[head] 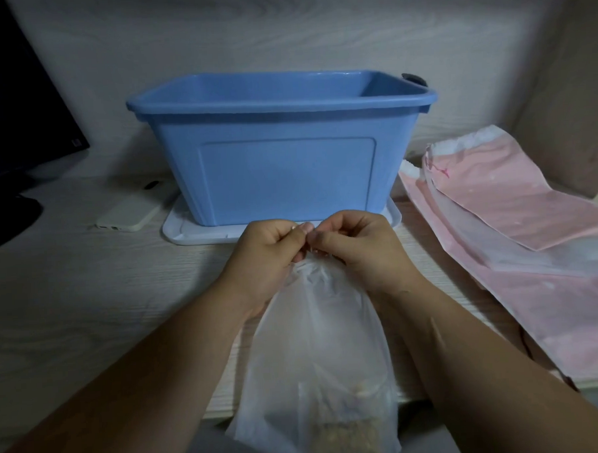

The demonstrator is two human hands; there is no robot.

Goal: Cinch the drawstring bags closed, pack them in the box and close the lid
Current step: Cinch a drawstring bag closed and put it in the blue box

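Phone (132, 213) and pink bags (516, 223) beside box (281, 158)

Both arms are bare as far up as I can see. The left hand (264, 255) and right hand (356, 247) are bare too.

dim, cool light | faint sheen on blue plastic box (284, 151) rim | darkest left of box | edges bowed
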